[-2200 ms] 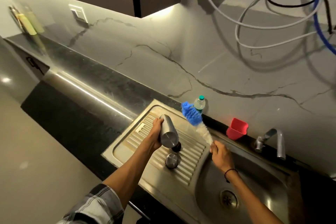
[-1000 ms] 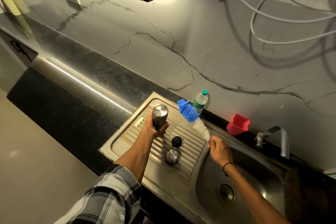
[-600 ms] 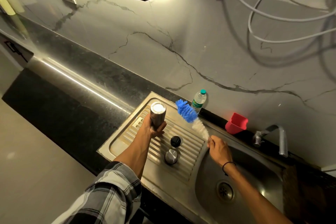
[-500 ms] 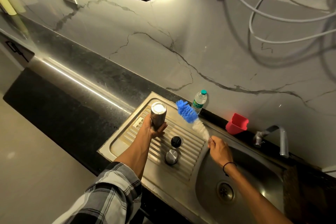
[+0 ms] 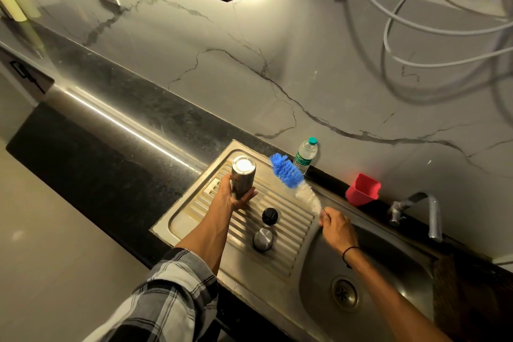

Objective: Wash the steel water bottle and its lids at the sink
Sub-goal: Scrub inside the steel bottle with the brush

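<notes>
Low in the frame, the sink bowl [image 5: 319,272] lies open with bare steel around its drain, giving room to rinse. Above it, the right hand [image 5: 337,228] is clenched round the handle of the bottle brush [image 5: 294,179], whose soft blue and white bristles slant up and left. On the ribbed drainboard [image 5: 291,230] at centre sit the steel lid [image 5: 263,238] and, just beyond it, the black lid [image 5: 269,216], apart from each other; both look small, light and likely to skid on wet ridges. The left hand [image 5: 231,198] grasps the steel water bottle [image 5: 243,176] by its lower body, base end up. It looks rigid, smooth and probably slippery when wet, so a full wrap at mid-body seems safest. Farther back, the plastic bottle [image 5: 305,155], red cup [image 5: 362,189] and tap [image 5: 416,212] line the desk [image 5: 138,108] edge at the wall, limiting the brush's swing.
</notes>
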